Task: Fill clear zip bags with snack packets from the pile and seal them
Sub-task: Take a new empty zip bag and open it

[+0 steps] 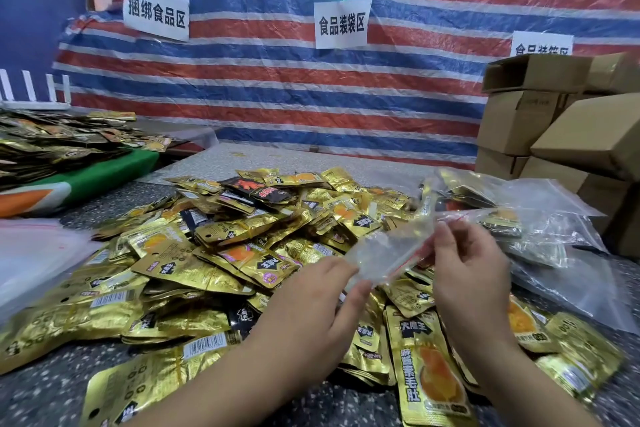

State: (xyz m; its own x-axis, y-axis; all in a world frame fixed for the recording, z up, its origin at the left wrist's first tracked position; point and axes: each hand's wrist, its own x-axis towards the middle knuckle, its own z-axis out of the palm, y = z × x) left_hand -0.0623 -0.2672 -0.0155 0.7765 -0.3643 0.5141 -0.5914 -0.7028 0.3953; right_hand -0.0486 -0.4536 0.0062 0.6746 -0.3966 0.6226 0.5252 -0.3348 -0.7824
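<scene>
A broad pile of gold snack packets (pixel 221 253), with a few black ones, covers the speckled table in front of me. Above its right part both hands hold up an empty clear zip bag (pixel 389 253) with a red strip at its mouth. My left hand (pixel 311 315) pinches the bag's lower left edge between thumb and fingers. My right hand (pixel 467 270) grips its right side near the mouth. The bag is blurred, so I cannot tell whether its mouth is open.
Filled clear bags (pixel 540 218) lie at the right, before stacked cardboard boxes (pixel 561 128). A stack of empty zip bags (pixel 31 253) sits at the left edge. More packets (pixel 59 142) lie on a green cloth at far left. A striped tarp (pixel 311 87) hangs behind.
</scene>
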